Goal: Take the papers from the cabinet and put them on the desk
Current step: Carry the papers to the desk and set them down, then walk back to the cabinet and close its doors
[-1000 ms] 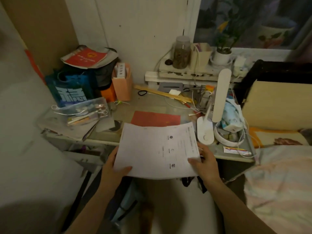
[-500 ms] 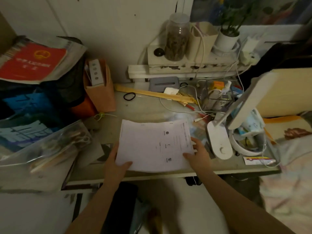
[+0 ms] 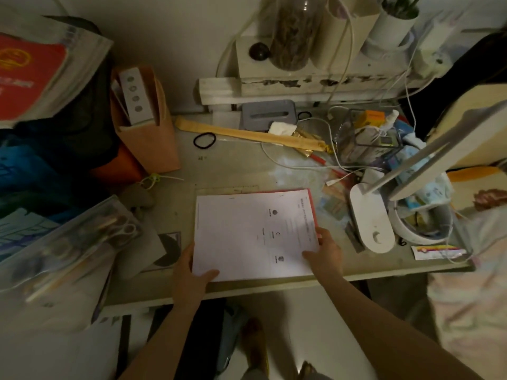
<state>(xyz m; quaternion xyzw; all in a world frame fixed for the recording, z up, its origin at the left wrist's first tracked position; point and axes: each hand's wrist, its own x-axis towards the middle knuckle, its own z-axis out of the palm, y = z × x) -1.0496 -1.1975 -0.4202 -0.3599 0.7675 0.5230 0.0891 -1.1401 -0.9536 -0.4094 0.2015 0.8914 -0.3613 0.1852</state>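
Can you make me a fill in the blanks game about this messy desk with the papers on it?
1. Both hands, the left hand and the right hand, hold the white ____.
2. The papers lie on a ____ folder.
3. The black hair tie lies next to a long wooden ____.
4. The white lamp stands to the ____ of the papers.

Missing words: papers, red, ruler, right

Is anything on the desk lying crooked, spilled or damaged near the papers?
Nothing looks spilled or damaged. The papers lie flat and nearly square to the desk edge, on a red sheet, both hands on their near corners. The wooden ruler behind lies diagonally among loose cables.
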